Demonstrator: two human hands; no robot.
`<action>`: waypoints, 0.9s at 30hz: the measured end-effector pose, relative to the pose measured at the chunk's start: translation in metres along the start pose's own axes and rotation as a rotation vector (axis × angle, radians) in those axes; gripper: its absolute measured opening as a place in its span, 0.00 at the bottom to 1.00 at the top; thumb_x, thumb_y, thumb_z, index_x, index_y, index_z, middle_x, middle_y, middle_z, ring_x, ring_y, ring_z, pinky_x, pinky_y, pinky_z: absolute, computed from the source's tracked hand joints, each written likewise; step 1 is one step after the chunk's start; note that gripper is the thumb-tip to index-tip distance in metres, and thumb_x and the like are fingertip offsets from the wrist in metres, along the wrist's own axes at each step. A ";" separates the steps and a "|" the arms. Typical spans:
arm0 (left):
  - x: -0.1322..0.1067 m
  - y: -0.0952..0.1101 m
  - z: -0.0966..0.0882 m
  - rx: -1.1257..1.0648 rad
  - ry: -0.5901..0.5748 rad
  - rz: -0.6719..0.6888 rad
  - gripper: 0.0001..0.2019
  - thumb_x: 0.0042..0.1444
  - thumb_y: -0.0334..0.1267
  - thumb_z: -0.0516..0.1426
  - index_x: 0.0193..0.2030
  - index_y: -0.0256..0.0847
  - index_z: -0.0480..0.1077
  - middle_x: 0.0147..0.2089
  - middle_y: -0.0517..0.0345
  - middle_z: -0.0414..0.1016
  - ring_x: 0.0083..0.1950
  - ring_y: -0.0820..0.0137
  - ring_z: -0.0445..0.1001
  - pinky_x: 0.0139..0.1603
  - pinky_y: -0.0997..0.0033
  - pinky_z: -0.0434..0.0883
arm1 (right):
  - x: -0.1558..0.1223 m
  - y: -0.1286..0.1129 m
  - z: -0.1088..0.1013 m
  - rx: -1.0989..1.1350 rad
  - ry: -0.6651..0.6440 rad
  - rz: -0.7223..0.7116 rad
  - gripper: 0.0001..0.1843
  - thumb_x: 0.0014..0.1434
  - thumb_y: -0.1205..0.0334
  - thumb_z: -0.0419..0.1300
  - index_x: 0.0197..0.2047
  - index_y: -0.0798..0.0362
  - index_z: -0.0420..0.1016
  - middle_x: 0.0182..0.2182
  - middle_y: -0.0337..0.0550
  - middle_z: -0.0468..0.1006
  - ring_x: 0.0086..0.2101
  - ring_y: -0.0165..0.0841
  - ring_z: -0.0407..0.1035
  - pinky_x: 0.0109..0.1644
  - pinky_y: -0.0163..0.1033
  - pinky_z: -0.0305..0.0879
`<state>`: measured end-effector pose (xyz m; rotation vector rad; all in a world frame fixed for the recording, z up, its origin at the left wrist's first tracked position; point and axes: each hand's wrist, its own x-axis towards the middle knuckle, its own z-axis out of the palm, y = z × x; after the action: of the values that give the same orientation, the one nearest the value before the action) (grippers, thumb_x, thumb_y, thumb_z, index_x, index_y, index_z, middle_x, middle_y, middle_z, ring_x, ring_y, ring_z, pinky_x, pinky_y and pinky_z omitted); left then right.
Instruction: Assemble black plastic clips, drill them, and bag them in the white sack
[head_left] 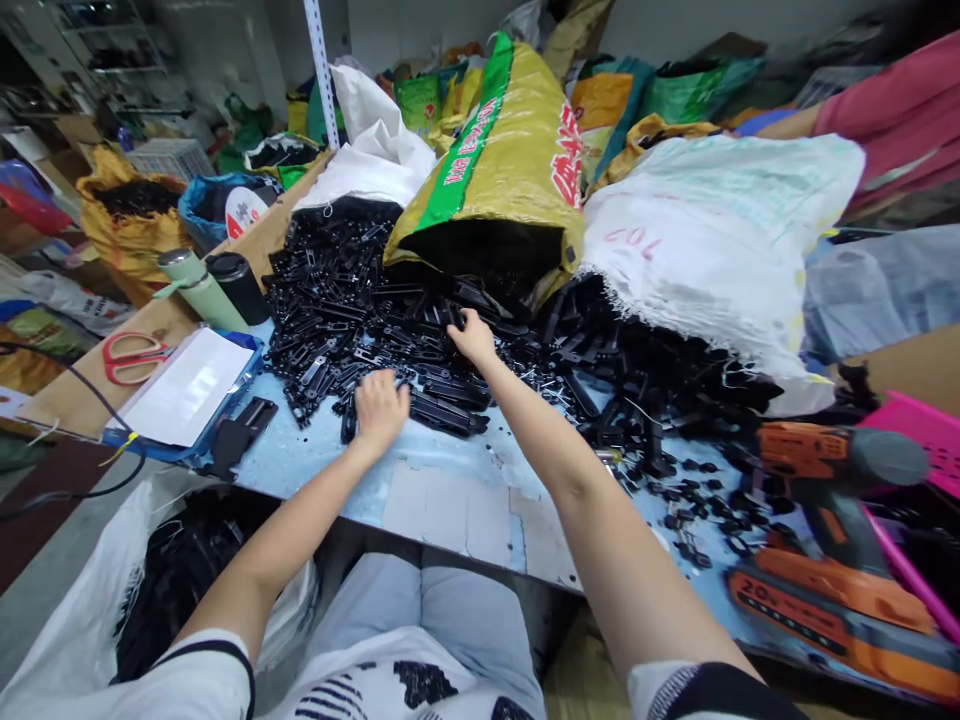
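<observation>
My left hand (381,408) rests at the near edge of a heap, its fingers curled over a black plastic part (349,420) that is mostly hidden beneath it. Beside it lie several long black plastic bars (446,410), side by side. Farther in, my right hand (474,338) reaches to the heap in front of the yellow sack (495,170), with thumb and fingers closed around a black plastic part (448,314). Its fingertips are partly lost against the dark pieces. Smaller black strips (322,290) are piled to the left.
An orange cordless drill (832,570) stands at right by a pink basket (922,440). A white sack (697,230) spills black parts. At left are red-handled scissors (135,355), a green bottle (202,290) and a clipboard (187,385). Another person's arm (795,122) shows at upper right.
</observation>
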<state>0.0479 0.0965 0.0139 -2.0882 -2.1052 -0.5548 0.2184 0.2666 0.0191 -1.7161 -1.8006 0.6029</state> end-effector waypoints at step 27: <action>-0.118 0.020 -0.034 -1.010 -0.116 -0.114 0.20 0.62 0.47 0.49 0.55 0.39 0.67 0.45 0.49 0.73 0.30 0.73 0.72 0.32 0.72 0.71 | -0.298 0.008 -0.008 -0.291 -0.036 -0.270 0.20 0.64 0.63 0.46 0.57 0.57 0.63 0.44 0.55 0.72 0.42 0.42 0.67 0.44 0.45 0.63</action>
<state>0.0660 -0.0265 0.0081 -2.4392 -2.2576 -1.8627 0.2329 -0.0295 -0.0088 -1.6057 -2.1851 0.2691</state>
